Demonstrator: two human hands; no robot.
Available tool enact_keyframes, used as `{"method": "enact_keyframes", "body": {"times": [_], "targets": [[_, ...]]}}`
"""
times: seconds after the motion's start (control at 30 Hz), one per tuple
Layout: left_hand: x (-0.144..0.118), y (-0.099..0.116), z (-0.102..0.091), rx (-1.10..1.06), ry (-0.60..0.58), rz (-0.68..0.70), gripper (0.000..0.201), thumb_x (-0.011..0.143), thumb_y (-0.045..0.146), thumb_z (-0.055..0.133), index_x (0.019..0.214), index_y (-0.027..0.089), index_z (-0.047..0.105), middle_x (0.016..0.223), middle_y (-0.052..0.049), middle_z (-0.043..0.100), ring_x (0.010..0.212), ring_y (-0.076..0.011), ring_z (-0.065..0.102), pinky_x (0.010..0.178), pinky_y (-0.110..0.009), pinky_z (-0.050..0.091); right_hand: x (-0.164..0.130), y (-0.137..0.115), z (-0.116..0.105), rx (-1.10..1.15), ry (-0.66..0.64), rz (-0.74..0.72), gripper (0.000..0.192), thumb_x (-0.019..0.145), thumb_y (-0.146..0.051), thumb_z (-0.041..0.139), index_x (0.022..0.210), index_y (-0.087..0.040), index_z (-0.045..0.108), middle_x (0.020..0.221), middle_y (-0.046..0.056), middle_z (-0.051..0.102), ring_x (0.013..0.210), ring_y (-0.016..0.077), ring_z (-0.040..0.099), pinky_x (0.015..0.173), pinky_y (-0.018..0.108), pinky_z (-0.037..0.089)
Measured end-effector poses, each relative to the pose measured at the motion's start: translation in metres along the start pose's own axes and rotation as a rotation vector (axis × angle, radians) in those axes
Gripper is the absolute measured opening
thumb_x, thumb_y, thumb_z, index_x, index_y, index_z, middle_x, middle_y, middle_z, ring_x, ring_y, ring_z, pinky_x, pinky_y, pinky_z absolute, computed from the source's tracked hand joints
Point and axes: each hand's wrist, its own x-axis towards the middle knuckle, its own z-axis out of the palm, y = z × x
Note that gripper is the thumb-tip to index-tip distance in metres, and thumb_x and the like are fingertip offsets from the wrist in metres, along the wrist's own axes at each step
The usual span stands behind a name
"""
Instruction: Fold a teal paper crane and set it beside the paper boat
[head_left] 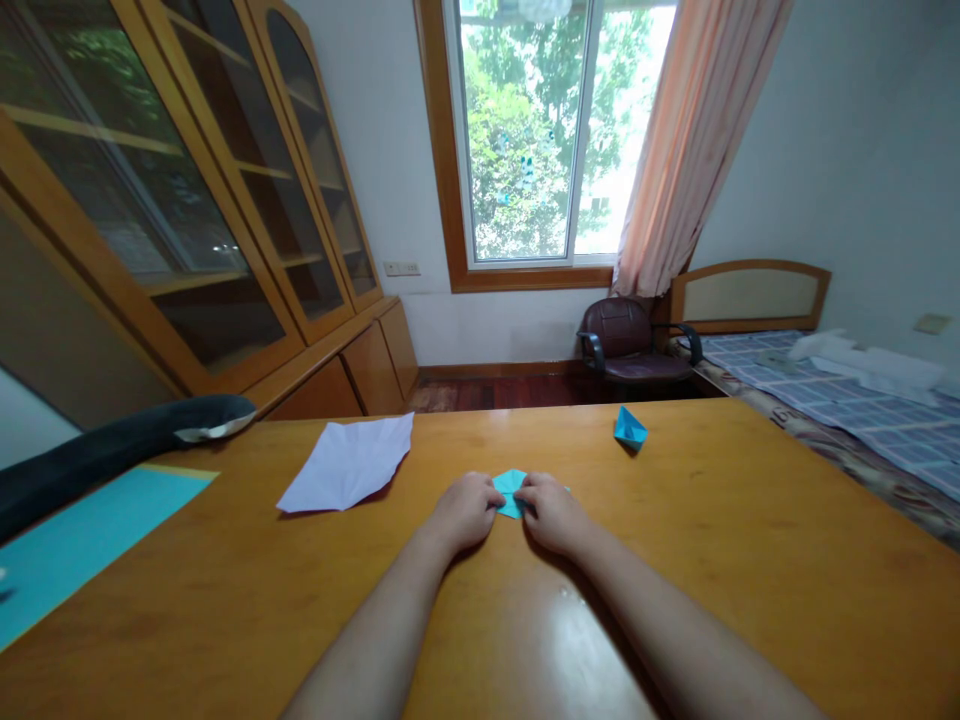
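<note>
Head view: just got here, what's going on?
A person has the left hand and right hand on a small, creased light-blue paper on the wooden table; whether they pinch or press it isn't clear. A pale creased sheet lies off to the left. A folded blue paper piece sits farther right, untouched.

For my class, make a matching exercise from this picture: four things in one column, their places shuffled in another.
Things:
1. creased pale sheet
2. folded blue paper
3. small turquoise paper
4. office chair

Places:
A. beside the bed
B. on the table, right of both hands
C. between the left hand and right hand
D. on the table, left of both hands

Pairs: 1-D, 2-B, 3-C, 4-A
</note>
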Motion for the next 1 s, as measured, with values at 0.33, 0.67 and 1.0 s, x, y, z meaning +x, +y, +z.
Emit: {"method": "enact_keyframes", "body": {"times": [0.33, 0.67, 1.0], "targets": [[0.004, 0.028, 0.007, -0.081, 0.109, -0.035, 0.017, 0.083, 0.023, 0.055, 0.083, 0.021, 0.071, 0.106, -0.008, 0.063, 0.102, -0.0225, 0.053, 0.092, -0.034, 0.042, 0.0, -0.002, -0.003, 0.016, -0.025, -0.033, 0.024, 0.081, -0.013, 0.051, 0.087, -0.019, 0.073, 0.096, 0.007, 0.066, 0.093, 0.0184, 0.055, 0.084, 0.027, 0.04], [0.011, 0.017, 0.017, -0.176, 0.131, -0.178, 0.013, 0.078, 0.025, 0.062, 0.076, 0.021, 0.074, 0.114, -0.01, 0.063, 0.105, -0.0258, 0.054, 0.095, -0.037, 0.039, 0.0, -0.008, -0.005, -0.036, 0.039, -0.002, 0.022, 0.083, -0.015, 0.052, 0.084, -0.02, 0.073, 0.093, 0.007, 0.065, 0.088, 0.0196, 0.053, 0.08, 0.029, 0.04], [0.011, 0.014, 0.014, -0.225, 0.181, -0.253, 0.011, 0.067, 0.02, 0.067, 0.077, 0.02, 0.071, 0.09, -0.005, 0.064, 0.085, -0.0198, 0.058, 0.079, -0.029, 0.043, 0.0, -0.003, 0.001, 0.049, 0.151, -0.009, 0.016, 0.077, -0.009, 0.054, 0.078, -0.018, 0.067, 0.092, 0.006, 0.061, 0.088, 0.0186, 0.05, 0.082, 0.029, 0.04]]}}
